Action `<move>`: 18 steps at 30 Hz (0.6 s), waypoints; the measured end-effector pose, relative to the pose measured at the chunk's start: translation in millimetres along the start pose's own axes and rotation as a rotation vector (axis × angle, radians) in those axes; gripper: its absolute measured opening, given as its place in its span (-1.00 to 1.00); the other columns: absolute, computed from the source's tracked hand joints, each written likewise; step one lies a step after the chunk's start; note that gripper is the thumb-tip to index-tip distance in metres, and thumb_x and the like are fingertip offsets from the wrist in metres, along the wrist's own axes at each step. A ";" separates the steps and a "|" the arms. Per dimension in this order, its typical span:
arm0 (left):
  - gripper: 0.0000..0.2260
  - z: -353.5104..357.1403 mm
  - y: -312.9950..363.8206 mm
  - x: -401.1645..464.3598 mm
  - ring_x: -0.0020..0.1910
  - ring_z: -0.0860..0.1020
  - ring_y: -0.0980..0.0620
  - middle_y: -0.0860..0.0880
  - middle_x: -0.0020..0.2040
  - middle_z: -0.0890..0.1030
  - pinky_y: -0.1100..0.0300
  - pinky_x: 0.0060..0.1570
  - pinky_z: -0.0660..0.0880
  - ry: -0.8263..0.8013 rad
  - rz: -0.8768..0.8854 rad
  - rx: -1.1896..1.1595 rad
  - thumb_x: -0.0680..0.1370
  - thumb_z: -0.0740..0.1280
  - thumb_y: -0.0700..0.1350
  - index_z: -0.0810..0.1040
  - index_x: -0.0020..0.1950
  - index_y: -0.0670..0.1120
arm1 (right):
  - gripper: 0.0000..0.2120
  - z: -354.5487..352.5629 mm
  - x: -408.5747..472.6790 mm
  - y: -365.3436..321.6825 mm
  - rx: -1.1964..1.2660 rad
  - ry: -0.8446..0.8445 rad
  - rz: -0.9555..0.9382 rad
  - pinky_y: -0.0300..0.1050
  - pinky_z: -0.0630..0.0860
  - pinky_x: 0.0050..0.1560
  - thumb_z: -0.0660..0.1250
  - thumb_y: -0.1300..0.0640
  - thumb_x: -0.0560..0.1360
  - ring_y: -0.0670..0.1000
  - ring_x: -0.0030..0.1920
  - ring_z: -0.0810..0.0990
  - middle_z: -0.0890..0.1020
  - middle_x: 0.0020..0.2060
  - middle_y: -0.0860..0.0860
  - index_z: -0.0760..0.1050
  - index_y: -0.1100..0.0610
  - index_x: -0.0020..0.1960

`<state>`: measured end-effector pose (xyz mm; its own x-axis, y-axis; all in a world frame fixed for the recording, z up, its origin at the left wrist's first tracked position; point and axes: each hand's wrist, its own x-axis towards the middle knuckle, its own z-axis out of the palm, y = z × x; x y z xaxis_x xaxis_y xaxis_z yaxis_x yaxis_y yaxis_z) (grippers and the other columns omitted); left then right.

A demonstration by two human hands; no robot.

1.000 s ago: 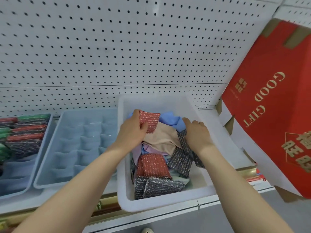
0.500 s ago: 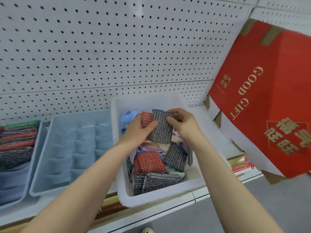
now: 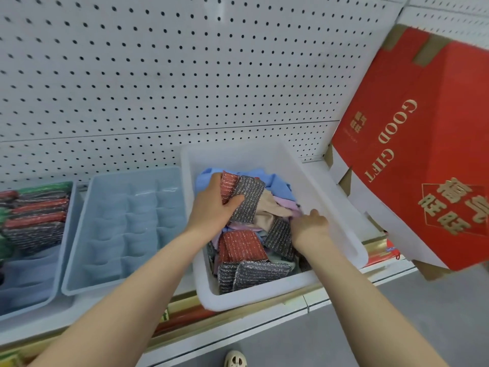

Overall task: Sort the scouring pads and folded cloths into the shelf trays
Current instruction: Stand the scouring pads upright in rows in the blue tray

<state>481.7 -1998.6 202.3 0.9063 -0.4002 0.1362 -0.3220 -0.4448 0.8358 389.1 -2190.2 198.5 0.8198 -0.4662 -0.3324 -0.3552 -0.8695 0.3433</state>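
A white plastic bin (image 3: 333, 207) on the shelf holds a jumble of scouring pads and cloths. My left hand (image 3: 211, 207) grips two pads together above the pile: a red pad (image 3: 228, 184) behind a grey glittery pad (image 3: 247, 200). My right hand (image 3: 309, 227) reaches down into the bin's right side, fingers on another grey pad (image 3: 279, 238); whether it grips it is unclear. A red pad (image 3: 242, 247) and two grey pads (image 3: 254, 272) lie at the bin's front. Blue (image 3: 277, 182), beige (image 3: 270, 213) and lilac cloths lie underneath.
Left of the bin stands a pale blue divided tray (image 3: 119, 229) with bare compartments. Further left, another tray (image 3: 34, 215) holds several stacked red, grey and green pads. A red "GOOD GIFT" carton (image 3: 423, 144) leans at the right. White pegboard backs the shelf.
My right hand let go of the grey pad, which stays in my left hand with the red one, and dropped back into the bin's right side.
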 end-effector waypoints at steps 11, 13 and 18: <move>-0.57 -1.4 -3.5 4.2 -0.05 0.59 0.24 0.18 0.00 0.57 0.42 -0.16 0.43 0.169 -0.028 -0.158 0.54 0.40 0.01 0.31 0.31 -0.01 | -0.77 -54.6 -0.6 25.9 0.575 0.591 0.013 -0.07 0.25 -0.21 0.40 0.03 0.49 0.19 -0.09 0.54 0.61 -0.12 0.14 0.45 0.13 0.02; -0.47 -8.6 -3.0 6.3 -0.11 0.56 0.43 0.24 0.00 0.55 0.58 -0.23 0.39 0.263 -0.062 -0.237 0.54 0.41 -0.04 0.23 0.41 0.00 | -0.72 -68.9 2.0 22.4 0.839 0.603 -0.035 -0.05 0.30 -0.25 0.44 -0.04 0.48 0.15 -0.20 0.51 0.57 -0.25 0.03 0.42 0.10 -0.01; -0.36 -56.6 -19.4 0.0 -0.07 0.53 0.45 0.05 0.14 0.55 0.61 -0.13 0.35 0.467 -0.096 -0.287 0.55 0.39 -0.11 0.10 0.50 0.10 | -0.78 -84.3 7.5 -13.6 1.281 0.331 -0.201 -0.02 0.61 -0.21 0.46 0.05 0.49 0.00 -0.29 0.62 0.62 -0.24 0.01 0.56 0.14 0.05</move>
<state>503.5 -1944.7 216.1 0.9739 0.0575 0.2194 -0.2041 -0.1999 0.9583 438.0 -2168.1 265.4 0.9121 -0.4099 0.0096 -0.2350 -0.5419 -0.8069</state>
